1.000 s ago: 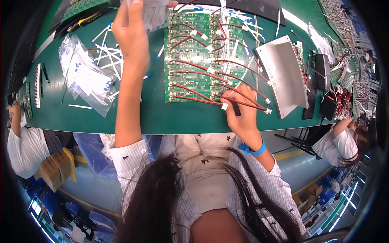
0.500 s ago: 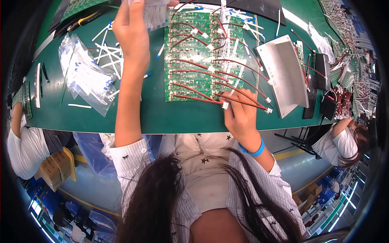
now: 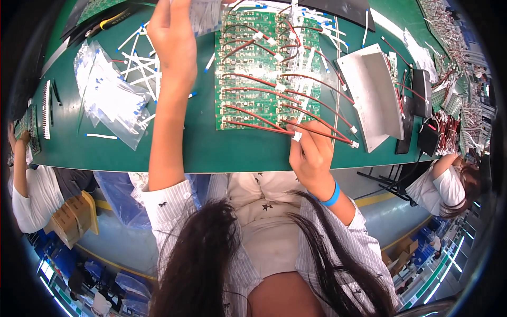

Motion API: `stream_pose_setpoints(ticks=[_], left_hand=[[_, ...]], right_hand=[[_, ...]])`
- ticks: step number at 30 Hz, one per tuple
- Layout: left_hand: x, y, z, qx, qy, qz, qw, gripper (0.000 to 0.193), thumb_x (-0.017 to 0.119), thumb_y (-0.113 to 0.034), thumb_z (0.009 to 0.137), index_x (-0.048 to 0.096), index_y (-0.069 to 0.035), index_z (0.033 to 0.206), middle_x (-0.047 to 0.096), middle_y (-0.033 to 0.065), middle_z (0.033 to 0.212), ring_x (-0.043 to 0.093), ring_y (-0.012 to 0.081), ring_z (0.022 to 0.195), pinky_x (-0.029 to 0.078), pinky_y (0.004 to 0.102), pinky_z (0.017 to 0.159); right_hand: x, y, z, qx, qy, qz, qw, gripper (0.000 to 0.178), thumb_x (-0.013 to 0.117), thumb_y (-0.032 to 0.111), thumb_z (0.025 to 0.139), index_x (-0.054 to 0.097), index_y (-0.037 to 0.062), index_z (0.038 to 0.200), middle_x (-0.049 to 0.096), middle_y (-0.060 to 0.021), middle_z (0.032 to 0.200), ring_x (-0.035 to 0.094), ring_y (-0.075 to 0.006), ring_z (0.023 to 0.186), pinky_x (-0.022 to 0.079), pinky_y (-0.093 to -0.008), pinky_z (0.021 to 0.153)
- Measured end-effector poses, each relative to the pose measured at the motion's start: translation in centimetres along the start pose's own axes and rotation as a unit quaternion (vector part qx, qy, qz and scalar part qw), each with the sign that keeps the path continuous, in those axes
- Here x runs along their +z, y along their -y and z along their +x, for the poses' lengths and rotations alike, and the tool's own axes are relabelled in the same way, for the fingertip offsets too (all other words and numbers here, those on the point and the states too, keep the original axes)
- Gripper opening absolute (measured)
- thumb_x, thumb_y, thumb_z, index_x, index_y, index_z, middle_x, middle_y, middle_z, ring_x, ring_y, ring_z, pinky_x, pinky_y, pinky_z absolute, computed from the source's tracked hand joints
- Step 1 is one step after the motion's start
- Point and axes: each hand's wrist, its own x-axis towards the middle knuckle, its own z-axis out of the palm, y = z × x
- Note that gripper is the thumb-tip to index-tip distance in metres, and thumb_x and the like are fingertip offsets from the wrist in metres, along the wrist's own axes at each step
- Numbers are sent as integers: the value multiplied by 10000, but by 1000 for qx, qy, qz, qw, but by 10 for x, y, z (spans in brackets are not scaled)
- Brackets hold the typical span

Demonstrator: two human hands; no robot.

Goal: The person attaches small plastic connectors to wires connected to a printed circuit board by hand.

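A panel of green circuit boards (image 3: 253, 111) lies in front of me on the table, with several red-and-black wire leads (image 3: 253, 93) ending in white connectors across it. My left hand (image 3: 173, 39) is raised at the top edge, closed round a clear plastic bag (image 3: 206, 21) of small pieces; its fingertips are partly cut off by the frame. My right hand (image 3: 312, 153) is closed at the panel's near right corner, its fingers curled beside a white connector (image 3: 297, 136). What its fingertips grip, if anything, is hidden.
To the left lie a clear bag of white-and-blue strips (image 3: 108, 87), loose strips (image 3: 140, 68) and a yellow-black tool (image 3: 114, 21). A bent metal plate (image 3: 369, 98) and black boxes (image 3: 421, 92) stand right. Co-workers sit at the left (image 3: 37, 195) and right (image 3: 438, 182).
My right hand stays at the panel's near corner with only a slight shift. My left hand and its bag barely move. The left co-worker's arm has risen a little.
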Motion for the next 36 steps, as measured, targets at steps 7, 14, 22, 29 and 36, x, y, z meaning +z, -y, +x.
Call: stream_pose_setpoints(ticks=[7,14,22,29,36], left_hand=[[-10,5,9,15,31,24,999,305,414,-212,898,499,41,1046,604,124,949,596,195,836,434,302,802],[-10,4,9,1,30,17,999,320,398,-230,904,492,29,1068,613,143,947,593,197,861,423,300,814],[-15,-7,12,-96,62,-42,993,355,350,-254,924,436,26,1124,604,193,991,585,235,937,412,343,864],[-28,-40,-46,-214,39,-122,968,376,368,-261,925,387,-2,1197,578,196,1036,578,250,959,433,355,855],[-48,-18,-72,-251,11,-209,945,409,338,-288,929,365,-8,1225,553,182,1078,509,303,1059,426,418,862]], right_hand=[[-1,-2,0,11,-2,36,999,216,668,-60,637,635,-12,845,589,-92,755,541,-249,679,409,-328,634],[-24,-3,-1,144,14,109,983,267,643,-53,688,624,9,948,578,-100,897,559,-210,790,445,-285,671],[-38,-11,10,181,63,229,954,495,585,-17,750,420,27,1215,440,-132,1201,455,-254,1106,396,-329,875],[-53,-23,19,363,65,485,793,466,532,20,805,383,-21,1244,442,-127,1237,439,-196,1132,370,-316,936],[-43,-34,39,403,140,575,698,344,541,125,849,466,-30,1147,555,-85,1060,541,-128,923,432,-260,784]])
